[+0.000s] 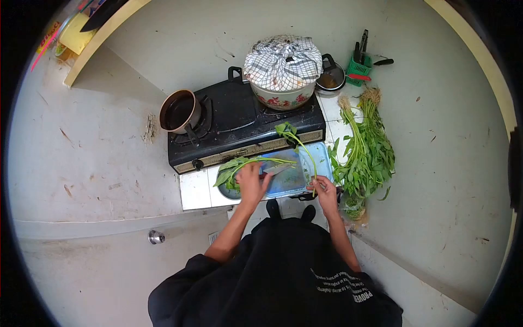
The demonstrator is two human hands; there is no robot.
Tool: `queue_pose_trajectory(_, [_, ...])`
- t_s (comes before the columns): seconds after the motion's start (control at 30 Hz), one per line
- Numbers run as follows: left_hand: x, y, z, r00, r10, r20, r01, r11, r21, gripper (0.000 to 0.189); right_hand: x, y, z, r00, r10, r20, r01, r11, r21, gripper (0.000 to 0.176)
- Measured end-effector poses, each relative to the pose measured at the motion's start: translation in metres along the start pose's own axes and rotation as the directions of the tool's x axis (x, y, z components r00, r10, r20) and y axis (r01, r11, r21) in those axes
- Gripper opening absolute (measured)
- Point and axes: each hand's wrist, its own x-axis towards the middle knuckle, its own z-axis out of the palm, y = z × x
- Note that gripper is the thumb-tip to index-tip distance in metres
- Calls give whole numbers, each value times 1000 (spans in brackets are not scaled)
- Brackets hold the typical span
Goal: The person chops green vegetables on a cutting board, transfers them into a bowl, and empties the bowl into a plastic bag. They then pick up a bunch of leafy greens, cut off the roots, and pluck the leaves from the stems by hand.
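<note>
1. Over the left part of the blue tray (287, 186), a knife (280, 168) is held in the left hand (250, 184); its fingers are closed around the handle, and the blade is pointed toward the right.
2. Leafy stems (230, 170) are spread beside the left hand, their thin ends reaching over the tray; whether they are also gripped cannot be told.
3. At the tray's near right edge, a single stem (311, 159) is pinched low between the fingers of the right hand (323, 190), its leafy top leaned toward the stove (229, 117).
4. To the right of the tray, a large bundle of greens (366, 150) is laid with its roots pointed away from the person.
5. On the stove, a saucepan (180, 111) is set at the left and a floral pot (282, 98), covered by a checked cloth (283, 61), at the right.
</note>
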Motion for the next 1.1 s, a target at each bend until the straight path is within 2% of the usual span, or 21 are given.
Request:
queue_pose_trajectory(0.03, [9,10,8,1000,28,-10,-29,992,-127,47,-2,4,-1,1000,11,1,-11,1000,2,23])
queue_pose_trajectory(0.07, [14,19,28,986,-123,115,160,899,-408,44,-5,8,-2,1000,12,6,-12,1000,-12,23])
queue_pose_trajectory(0.1, [18,29,48,935,-224,276,351,697,-625,42,-8,11,-4,1000,14,11,-13,1000,-27,23])
queue_pose_trajectory(0.2, [36,65,67,779,-234,581,626,244,-741,37,-20,22,-12,997,53,50,-50,996,-68,23])
queue_pose_trajectory(0.27, [31,69,90,844,-180,505,535,335,-776,33,-26,31,-22,995,81,61,-69,983,-169,22])
queue_pose_trajectory(0.3, [27,71,99,872,-150,465,485,378,-789,30,-29,39,-29,995,79,65,-69,986,-150,22])
queue_pose_trajectory(0.33, [28,86,82,848,-160,505,518,449,-728,28,-31,45,-35,995,77,71,-67,989,-129,22])
queue_pose_trajectory(0.43, [15,99,86,843,-95,530,496,517,-698,27,-34,41,-41,998,53,17,-50,989,-141,24])
queue_pose_trajectory(0.47, [9,107,83,893,-41,448,385,584,-715,28,-31,33,-38,998,59,-12,-60,992,-110,24])
queue_pose_trajectory(0.5, [3,111,87,881,-27,473,394,594,-701,28,-28,27,-38,997,65,-41,-68,994,-80,25])
queue_pose_trajectory(0.57, [-7,113,108,856,4,517,406,613,-677,29,-19,26,-47,997,76,-20,-78,985,-153,26])
queue_pose_trajectory(0.6, [-6,115,108,847,-54,529,405,710,-577,30,-14,28,-51,998,69,-15,-70,980,-184,26])
queue_pose_trajectory(0.7, [-5,123,104,905,-96,414,337,755,-562,33,-10,26,-61,996,-10,-83,-10,971,-238,30])
queue_pose_trajectory(0.73, [-1,128,96,889,-133,437,364,784,-502,36,-14,21,-61,991,-64,-118,33,968,-251,32])
queue_pose_trajectory(0.8, [-2,124,100,902,-134,410,361,755,-547,36,-16,20,-63,972,-167,-168,112,949,-296,41])
queue_pose_trajectory(0.83, [-6,122,102,906,-137,399,362,739,-568,36,-20,24,-67,971,-170,-170,108,940,-323,39])
queue_pose_trajectory(0.9, [-8,118,103,936,-83,343,276,778,-564,35,-19,23,-76,967,-194,-168,117,915,-385,36])
queue_pose_trajectory(1.0, [-8,119,105,952,41,304,162,775,-611,32,-16,23,-83,985,-119,-128,70,940,-335,30])
queue_pose_trajectory(1.1, [-1,119,111,940,198,278,30,764,-645,25,-12,20,-81,983,-94,-156,48,960,-275,27])
